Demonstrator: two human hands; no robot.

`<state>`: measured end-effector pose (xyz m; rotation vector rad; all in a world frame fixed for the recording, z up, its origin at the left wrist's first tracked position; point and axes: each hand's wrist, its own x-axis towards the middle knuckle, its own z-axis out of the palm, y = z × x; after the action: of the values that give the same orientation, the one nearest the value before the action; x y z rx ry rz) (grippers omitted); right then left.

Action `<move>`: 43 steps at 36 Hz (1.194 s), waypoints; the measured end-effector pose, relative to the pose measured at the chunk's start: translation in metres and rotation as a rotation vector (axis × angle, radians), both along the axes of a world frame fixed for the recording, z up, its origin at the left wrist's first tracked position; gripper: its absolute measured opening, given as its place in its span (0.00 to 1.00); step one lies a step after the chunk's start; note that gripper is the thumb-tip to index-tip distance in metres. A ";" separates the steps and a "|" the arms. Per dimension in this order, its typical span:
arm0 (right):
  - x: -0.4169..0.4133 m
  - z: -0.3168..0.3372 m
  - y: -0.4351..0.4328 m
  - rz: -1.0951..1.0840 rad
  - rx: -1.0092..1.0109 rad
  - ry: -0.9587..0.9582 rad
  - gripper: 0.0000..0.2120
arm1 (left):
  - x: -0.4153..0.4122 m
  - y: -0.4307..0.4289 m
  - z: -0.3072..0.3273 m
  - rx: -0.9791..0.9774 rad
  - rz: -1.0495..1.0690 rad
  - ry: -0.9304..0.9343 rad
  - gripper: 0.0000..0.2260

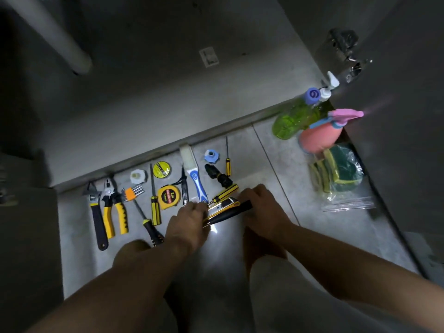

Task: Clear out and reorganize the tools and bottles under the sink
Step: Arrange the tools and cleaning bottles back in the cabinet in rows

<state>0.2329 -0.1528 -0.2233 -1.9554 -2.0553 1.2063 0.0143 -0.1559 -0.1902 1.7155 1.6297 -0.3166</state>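
Tools are lying in a row on the floor tiles (pixel 276 179): wrench (pixel 96 212), pliers (pixel 115 210), tape measure (pixel 169 197), then a brush (pixel 195 179). The left hand (pixel 189 224) is pinching the near end of the utility knife (pixel 222 205), which is lying on the tiles just right of the brush. The right hand (pixel 259 203) is curling its fingers over the far end of a black-handled tool (pixel 233 212) touching the knife, probably gripping it. Further right, a green spray bottle (pixel 295 116) and a pink spray bottle (pixel 319 135) are sitting by bagged sponges (pixel 341 174).
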 end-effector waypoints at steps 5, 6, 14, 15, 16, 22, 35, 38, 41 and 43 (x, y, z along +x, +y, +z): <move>-0.014 -0.006 0.011 0.188 0.031 -0.228 0.26 | -0.010 -0.004 -0.008 -0.001 -0.008 -0.048 0.18; -0.014 -0.007 0.012 0.198 0.034 -0.246 0.26 | -0.011 -0.004 -0.008 -0.002 -0.010 -0.064 0.18; -0.020 -0.005 0.047 0.183 0.178 -0.283 0.11 | -0.046 0.032 0.006 -0.205 -0.111 -0.205 0.12; -0.023 -0.004 0.058 0.181 0.197 -0.261 0.11 | -0.054 0.042 0.012 -0.202 -0.124 -0.183 0.12; -0.026 -0.003 0.069 0.179 0.188 -0.218 0.12 | -0.062 0.052 0.018 -0.175 -0.132 -0.147 0.13; -0.061 -0.002 0.105 0.241 0.069 -0.258 0.19 | -0.119 0.094 0.055 -0.044 -0.143 0.037 0.10; -0.046 0.038 0.082 0.253 -0.040 -0.102 0.08 | -0.152 0.106 0.025 -0.017 -0.125 0.015 0.24; -0.029 0.047 0.074 0.096 -0.141 -0.061 0.06 | -0.138 0.115 0.012 0.096 -0.288 0.137 0.27; -0.014 0.044 0.063 -0.064 -0.228 -0.060 0.06 | -0.124 0.118 -0.007 0.035 -0.333 0.202 0.32; -0.005 0.039 0.056 -0.197 -0.266 -0.010 0.04 | -0.118 0.119 -0.019 0.022 -0.335 0.252 0.34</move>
<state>0.2280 -0.0968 -0.1846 -2.2161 -1.7294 1.4888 -0.1039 -0.0366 -0.2090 2.0320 1.5146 -0.7026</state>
